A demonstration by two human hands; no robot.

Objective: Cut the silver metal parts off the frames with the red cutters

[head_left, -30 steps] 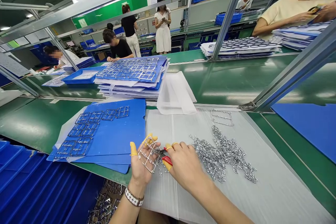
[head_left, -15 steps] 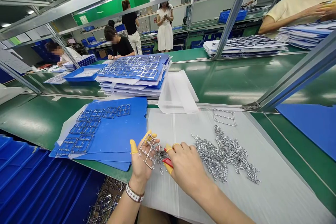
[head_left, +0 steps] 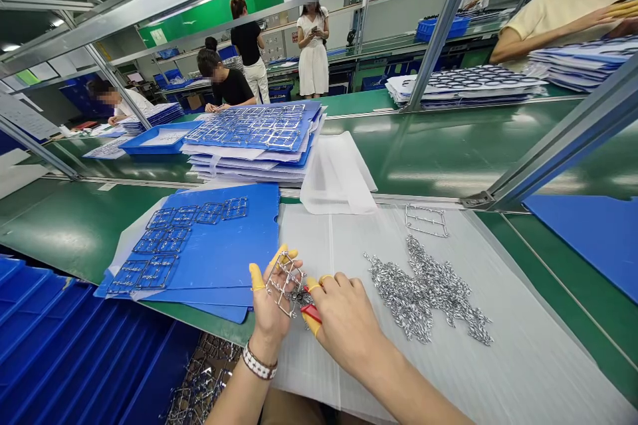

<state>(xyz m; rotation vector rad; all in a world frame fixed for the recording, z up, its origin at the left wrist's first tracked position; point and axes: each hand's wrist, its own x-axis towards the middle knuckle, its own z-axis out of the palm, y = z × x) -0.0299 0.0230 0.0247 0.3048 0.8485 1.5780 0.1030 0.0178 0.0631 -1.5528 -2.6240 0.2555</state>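
Observation:
My left hand (head_left: 270,309), with yellow finger covers, holds a small silver wire frame (head_left: 282,282) with twisted pieces across it, tilted over the palm. In my right hand (head_left: 343,315) is a pair of red-handled pliers (head_left: 312,312), fingers wrapped round the grips. The jaws are at the frame's right side; their tips are partly hidden. A heap of small silver twisted pieces (head_left: 423,292) lies to the right on a translucent white sheet (head_left: 503,372). Another wire frame (head_left: 426,221) lies at the sheet's far edge.
Several finished-looking frames lie in rows on a blue plastic board (head_left: 229,252) at left. Behind it stands a tall stack of boards and sheets (head_left: 254,156). Metal posts (head_left: 443,30) rise from the bench. Blue bins (head_left: 64,345) are at lower left. Other people work across the green tables.
My right hand and the pliers have shifted slightly left, closer to the frame in my left palm. The frame has turned a little.

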